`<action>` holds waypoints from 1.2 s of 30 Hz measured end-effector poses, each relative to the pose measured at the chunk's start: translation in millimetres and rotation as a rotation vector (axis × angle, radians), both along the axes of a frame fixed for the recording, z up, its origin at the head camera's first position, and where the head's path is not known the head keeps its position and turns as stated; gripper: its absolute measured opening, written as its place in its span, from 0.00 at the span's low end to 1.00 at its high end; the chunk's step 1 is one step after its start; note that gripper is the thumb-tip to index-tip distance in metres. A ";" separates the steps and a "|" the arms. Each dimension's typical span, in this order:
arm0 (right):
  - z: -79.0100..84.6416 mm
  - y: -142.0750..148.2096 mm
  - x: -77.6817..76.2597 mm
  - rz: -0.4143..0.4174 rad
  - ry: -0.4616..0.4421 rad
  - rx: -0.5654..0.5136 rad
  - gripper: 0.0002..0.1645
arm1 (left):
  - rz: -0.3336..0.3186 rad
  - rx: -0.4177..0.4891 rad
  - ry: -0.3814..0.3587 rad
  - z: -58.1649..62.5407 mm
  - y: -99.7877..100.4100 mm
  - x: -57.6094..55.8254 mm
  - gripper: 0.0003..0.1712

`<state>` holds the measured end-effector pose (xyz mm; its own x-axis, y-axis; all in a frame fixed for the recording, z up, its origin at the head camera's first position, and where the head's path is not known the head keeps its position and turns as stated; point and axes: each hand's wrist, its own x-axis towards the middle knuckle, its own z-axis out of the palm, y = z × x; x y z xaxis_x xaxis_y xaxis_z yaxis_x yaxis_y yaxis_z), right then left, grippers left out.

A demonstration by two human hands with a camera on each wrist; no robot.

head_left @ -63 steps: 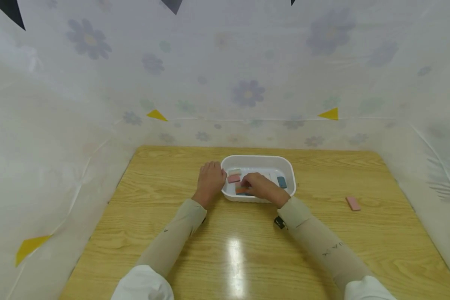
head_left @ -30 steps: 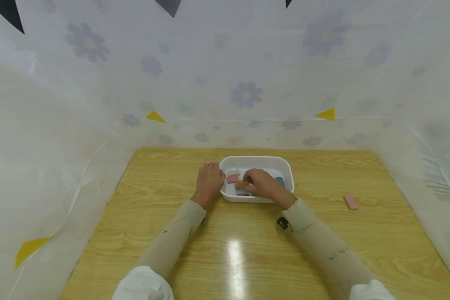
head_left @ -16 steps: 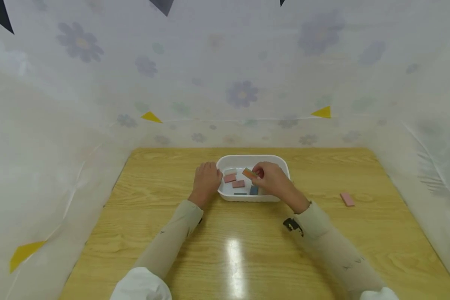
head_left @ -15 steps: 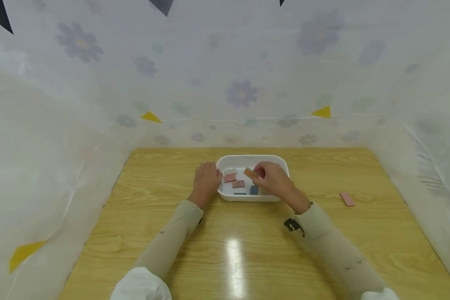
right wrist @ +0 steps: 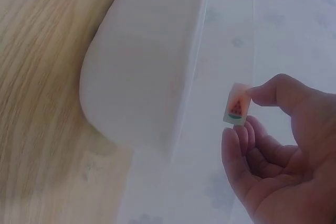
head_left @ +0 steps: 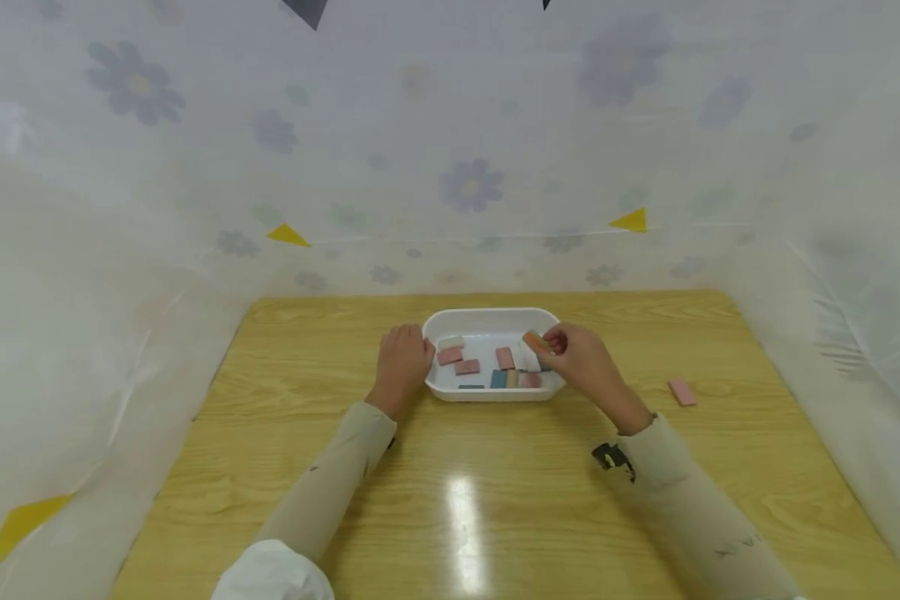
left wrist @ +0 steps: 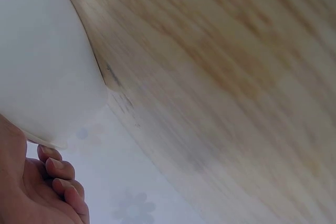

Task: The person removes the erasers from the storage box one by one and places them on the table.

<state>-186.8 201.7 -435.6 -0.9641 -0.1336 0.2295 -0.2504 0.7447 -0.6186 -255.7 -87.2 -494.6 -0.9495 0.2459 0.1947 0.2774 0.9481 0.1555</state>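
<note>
Flower-printed white sheeting (head_left: 450,125) rises behind the grip and to either side of it; below the grip spreads a wood-grain table (head_left: 390,533), a streak of glare on its near part; the person's beige sleeves (head_left: 712,508) reach in from the near side; under the grip and extending to its left sits a white tray (head_left: 487,396), its left end held by the left hand (head_left: 401,367), fingers curled at the rim; the right hand (head_left: 585,367) has thumb and fingertips clamped on an orange-and-green block (head_left: 534,342), tilted and raised over the tray's right end, a watermelon-slice print showing in the right wrist view; left of the grip in the tray lie pink blocks (head_left: 467,367) and a cream block (head_left: 451,342), with a blue block (head_left: 498,379) nearer the person; right of the grip, a lone pink block (head_left: 682,392) lies flat on the table
</note>
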 end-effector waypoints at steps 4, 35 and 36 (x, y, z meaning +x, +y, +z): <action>-1.5 18.0 3.1 -0.057 -0.013 -0.001 0.28 | -0.003 -0.003 0.010 -1.2 -0.2 -1.0 0.16; -39.5 150.1 56.3 -0.337 -0.110 0.098 0.31 | -0.011 0.034 0.008 -3.2 5.2 -3.6 0.17; -40.2 152.3 57.8 -0.343 -0.109 0.103 0.31 | -0.010 0.037 0.005 -2.8 5.2 -3.3 0.17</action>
